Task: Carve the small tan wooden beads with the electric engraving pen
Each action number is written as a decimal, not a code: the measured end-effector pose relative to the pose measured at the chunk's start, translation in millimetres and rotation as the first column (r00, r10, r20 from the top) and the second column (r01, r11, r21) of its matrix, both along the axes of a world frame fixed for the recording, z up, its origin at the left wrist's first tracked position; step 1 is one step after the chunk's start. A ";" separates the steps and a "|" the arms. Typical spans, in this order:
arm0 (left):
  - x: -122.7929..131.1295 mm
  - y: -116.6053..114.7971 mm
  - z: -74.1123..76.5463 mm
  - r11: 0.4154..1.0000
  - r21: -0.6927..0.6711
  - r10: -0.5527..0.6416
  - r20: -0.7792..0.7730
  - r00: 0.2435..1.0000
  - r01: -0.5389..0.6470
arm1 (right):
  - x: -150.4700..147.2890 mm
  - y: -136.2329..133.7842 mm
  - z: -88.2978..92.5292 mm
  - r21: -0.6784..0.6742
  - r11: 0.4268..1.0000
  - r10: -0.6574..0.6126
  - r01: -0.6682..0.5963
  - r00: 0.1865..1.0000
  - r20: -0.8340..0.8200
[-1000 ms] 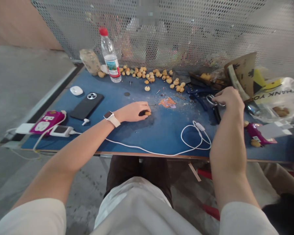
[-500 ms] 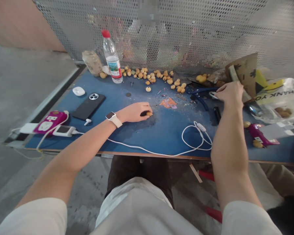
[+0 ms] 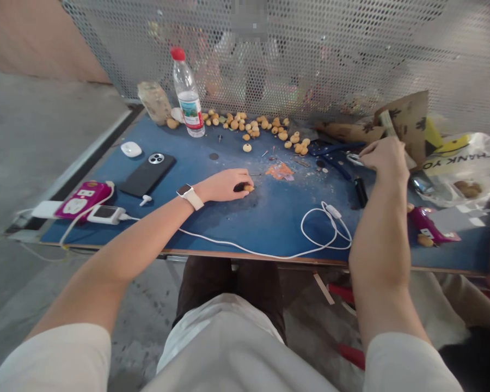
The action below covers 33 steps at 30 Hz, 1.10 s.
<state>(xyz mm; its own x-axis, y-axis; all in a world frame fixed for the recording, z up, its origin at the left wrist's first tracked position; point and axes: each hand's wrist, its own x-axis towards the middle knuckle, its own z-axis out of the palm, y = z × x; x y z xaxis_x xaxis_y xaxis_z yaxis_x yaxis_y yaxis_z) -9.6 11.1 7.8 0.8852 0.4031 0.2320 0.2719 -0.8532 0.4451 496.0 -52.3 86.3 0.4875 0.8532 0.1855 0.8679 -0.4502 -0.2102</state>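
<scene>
My left hand [image 3: 230, 185] rests on the blue table with its fingers curled round a dark-handled tool [image 3: 240, 187]. A thin metal shaft [image 3: 257, 174] sticks out beyond the fingers, and a small tan tip [image 3: 249, 188] shows beside the thumb. Orange and purple scraps [image 3: 281, 171] lie just to the right. At the right back, my right hand [image 3: 383, 155] has its fingers bent down beside a brown paper bag [image 3: 406, 122]. A whitish metal loop [image 3: 354, 158] shows at its fingertips; what they grip is mostly hidden.
Several small tan gourds [image 3: 253, 128] line the mesh panel [image 3: 310, 65]. A water bottle [image 3: 191, 109] and phone [image 3: 149, 174] are at left. Blue-handled pliers [image 3: 337, 163] lie near a clear bag [image 3: 465, 169]. A white cable [image 3: 245, 250] runs along the front edge.
A brown paper flap now covers the gourds at the back right that showed before. Part of another person's hand has come in at the right edge. My left hand has stayed put.
</scene>
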 end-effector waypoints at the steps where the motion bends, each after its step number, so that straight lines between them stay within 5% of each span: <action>1: -0.1 0.1 0.1 1.000 -0.003 0.000 0.002 1.000 0.000 | -6.4 -1.4 4.3 -0.042 0.994 -0.102 0.101 0.995 -0.020; 4: -0.5 0.0 0.1 1.000 0.001 -0.008 -0.001 1.000 0.008 | -11.9 -14.3 21.3 -0.097 0.969 -0.230 0.226 0.973 -0.028; 8: 1.1 -1.2 -1.6 1.000 0.007 -0.020 -0.002 1.000 0.020 | -7.2 -36.6 40.2 -0.121 0.972 -0.206 0.203 0.978 -0.016; 12: 5.0 1.4 -6.4 0.996 -0.011 0.093 0.097 0.991 -0.092 | -37.8 -32.2 41.0 0.136 0.991 -0.017 0.022 0.999 -0.039; 15: 7.6 8.0 -11.8 0.964 -0.069 0.267 0.215 0.939 -0.259 | -88.9 -6.6 28.8 0.370 0.919 0.226 -0.137 0.951 -0.209; 18: 10.7 14.1 -16.5 0.895 -0.270 0.428 0.290 0.856 -0.356 | -146.8 20.5 4.7 0.471 0.864 0.377 -0.177 0.848 -0.372; 21: 14.8 16.1 -18.3 0.768 -0.542 0.557 0.306 0.772 -0.340 | -194.8 31.6 -28.6 0.501 0.808 0.537 -0.311 0.738 -0.408; 24: 17.9 15.1 -18.4 0.680 -0.675 0.631 0.338 0.698 -0.288 | -224.3 25.2 -60.1 0.477 0.786 0.608 -0.394 0.633 -0.479; 27: 18.7 13.9 -18.6 0.680 -0.693 0.638 0.399 0.658 -0.240 | -237.4 11.7 -78.8 0.389 0.787 0.617 -0.479 0.615 -0.491; 33: 17.8 14.2 -17.2 0.798 -0.576 0.541 0.560 0.628 -0.173 | -246.3 -2.2 -83.1 0.316 0.774 0.633 -0.549 0.664 -0.398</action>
